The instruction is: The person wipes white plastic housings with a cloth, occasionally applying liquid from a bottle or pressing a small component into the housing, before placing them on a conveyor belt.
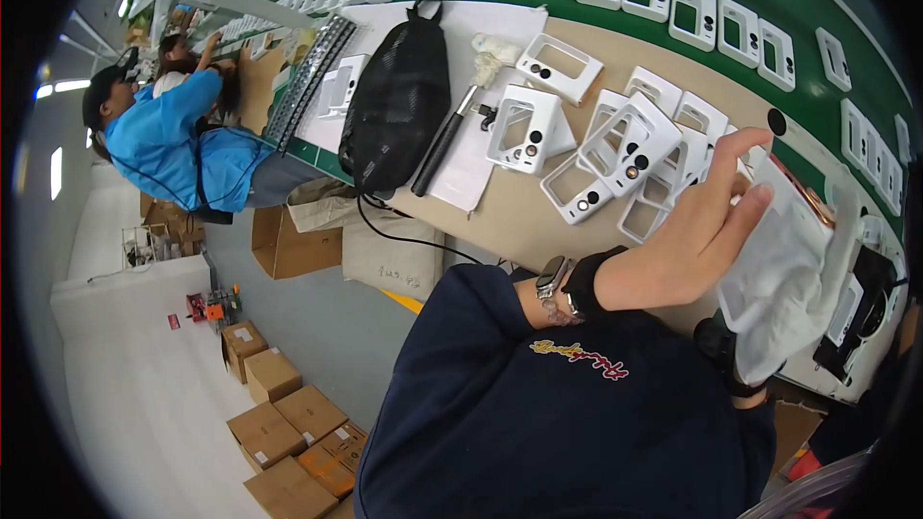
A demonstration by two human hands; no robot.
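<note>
White-gloved at the right grip (784,279), apparently supporting orange-edged panel (806,190), not showing whether pinching; likely handling light, stiff, slippery, favouring edge holds; spreading left grip (678,255) nearby.

Left forearm (525,304) out of dark sleeve (481,317), reaching right across the torso (567,413). Watch (552,279) and black band (583,284) at that wrist. Left hand (678,250) back-up, fingers bent, two tips apart at the far right; contact unclear. Right hand (784,284) white-covered, raised above its black-banded wrist (748,388); finger pose hidden.
</note>
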